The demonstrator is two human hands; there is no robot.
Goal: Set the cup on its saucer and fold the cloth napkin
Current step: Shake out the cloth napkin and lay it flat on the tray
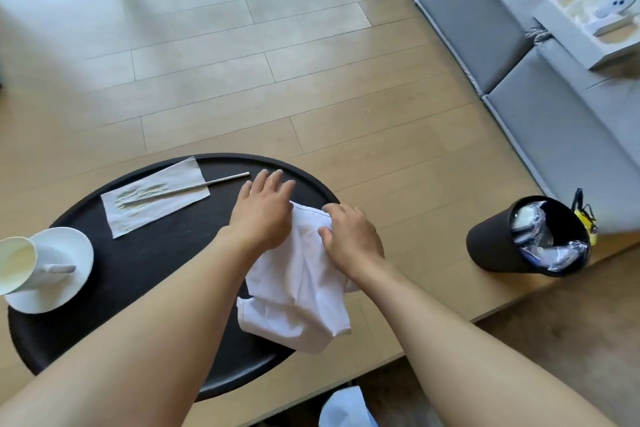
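A white cloth napkin (298,291) lies rumpled on the right part of the round black table (145,253), its near corner hanging over the edge. My left hand (263,211) lies flat on the napkin's far left part, fingers spread. My right hand (349,239) pinches the napkin's far edge between thumb and fingers. At the table's left side a white cup (17,263) stands on its white saucer (65,284), handle pointing right.
A paper sleeve (156,198) with a metal straw (221,180) lies at the table's far side. A black waste bin (530,236) holding plastic wrap stands on the floor to the right. A grey sofa (519,55) with a white box runs along the right.
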